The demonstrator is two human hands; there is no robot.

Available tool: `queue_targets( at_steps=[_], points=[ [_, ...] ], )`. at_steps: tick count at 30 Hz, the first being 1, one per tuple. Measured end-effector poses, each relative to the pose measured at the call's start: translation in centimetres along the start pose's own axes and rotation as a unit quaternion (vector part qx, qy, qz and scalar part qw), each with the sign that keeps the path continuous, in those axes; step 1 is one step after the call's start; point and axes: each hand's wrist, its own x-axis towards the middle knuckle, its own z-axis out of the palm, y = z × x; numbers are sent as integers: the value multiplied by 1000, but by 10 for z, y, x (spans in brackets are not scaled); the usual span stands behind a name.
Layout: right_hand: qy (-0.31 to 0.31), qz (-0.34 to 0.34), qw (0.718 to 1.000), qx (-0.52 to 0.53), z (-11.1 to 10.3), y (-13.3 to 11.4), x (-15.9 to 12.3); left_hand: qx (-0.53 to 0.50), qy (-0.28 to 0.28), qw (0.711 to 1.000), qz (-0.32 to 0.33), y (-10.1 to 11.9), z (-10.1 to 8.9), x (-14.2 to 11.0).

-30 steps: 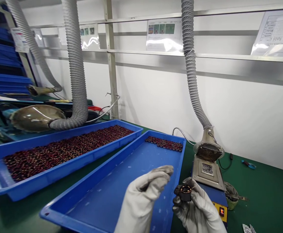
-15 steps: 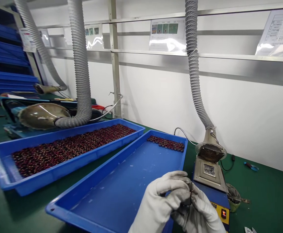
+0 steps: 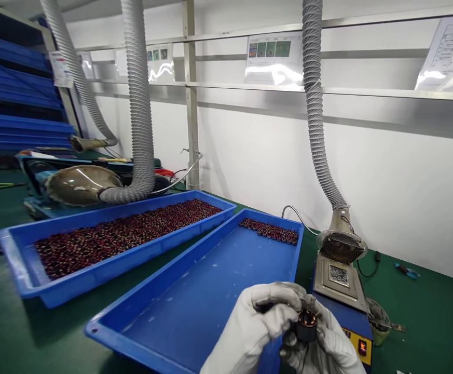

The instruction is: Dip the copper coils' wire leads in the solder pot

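My left hand [image 3: 263, 322], in a white glove smudged grey at the fingertips, pinches a small motor coil [image 3: 306, 326] from its left side. The coil is a short black cylinder with copper windings showing in its open top. On the other side my right hand [image 3: 327, 337], gloved too, has its fingers closed around the same piece. Both hands are over the near right end of a blue tray [image 3: 164, 291]. Rows of similar small dark parts [image 3: 271, 231] stand at that tray's far end.
To the left, a second blue tray [image 3: 24, 275] holds a dense layer of small dark red and black parts. Right of my hands stands a solder pot [image 3: 341, 285] under an extractor hood [image 3: 341, 244]. A small cup [image 3: 378, 317] sits beside it, and pliers [image 3: 407, 270] lie farther back.
The coil has turned in my fingers, so its copper-wound top now faces me. The view has shifted slightly to the left.
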Motion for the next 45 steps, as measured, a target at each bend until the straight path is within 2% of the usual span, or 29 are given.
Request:
queue_targets(
  at_steps=[3, 6, 8, 10, 12, 15, 17, 19, 21, 22, 23, 24, 26, 28, 29, 30, 32, 34, 37, 39, 40, 43, 45],
  points=[
    [-8, -10, 1000, -4, -5, 1, 1, -61, 54, 996, 42, -7, -4, 0],
    [-18, -4, 1000, 1, -8, -1, 0, -132, 82, 985, 73, -8, -12, 2],
    [-22, 4, 1000, 6, -9, -3, 0, -116, 45, 992, 36, -4, -15, 3],
    [-16, -4, 1000, -3, -9, -3, -1, -37, -23, 999, -26, 0, -14, 3],
    [-2, -33, 999, -30, -9, -2, 0, 33, -68, 996, -43, 4, -8, 2],
    [24, -98, 993, -68, -10, 1, 4, 72, -27, 996, 42, 7, 0, -1],
    [50, -148, 984, -90, -11, 3, 7, 60, 20, 992, 105, 8, 0, -2],
    [88, -207, 966, -127, -11, 5, 8, 33, 79, 986, 142, 10, -4, -1],
    [133, -284, 930, -193, -10, 9, 8, 13, 122, 985, 125, 13, -6, 2],
    [155, -329, 900, -241, -9, 11, 7, 11, 117, 989, 94, 13, -6, 4],
    [176, -377, 859, -297, -7, 15, 6, 14, 85, 995, 50, 12, -4, 5],
    [195, -426, 807, -359, -5, 18, 6, 13, 46, 999, 8, 10, -2, 7],
    [221, -512, 680, -476, -1, 25, 5, -6, -5, 999, -37, 1, 5, 9],
    [228, -573, 567, -546, 1, 29, 6, -47, 20, 998, -20, -11, 9, 11],
    [229, -591, 530, -563, 1, 30, 7, -69, 44, 997, 0, -16, 8, 11],
    [231, -601, 506, -574, 1, 30, 7, -86, 63, 994, 19, -20, 7, 11],
    [244, -598, 484, -591, 0, 27, 6, -116, 106, 986, 56, -22, 1, 13],
    [262, -586, 475, -602, -1, 23, 5, -120, 126, 983, 57, -16, -4, 14],
    [260, -595, 463, -604, -2, 22, 4, -56, 90, 994, -40, -4, -2, 14],
    [239, -607, 458, -604, -3, 23, 5, -32, 97, 992, -75, -2, 4, 12],
    [228, -610, 456, -606, -4, 24, 6, -40, 121, 990, -63, -2, 6, 10],
    [211, -604, 456, -619, -8, 25, 6, -98, 192, 976, 29, -4, 8, 5],
    [214, -598, 456, -624, -9, 25, 6, -115, 202, 971, 60, -2, 8, 3]
  ],
)
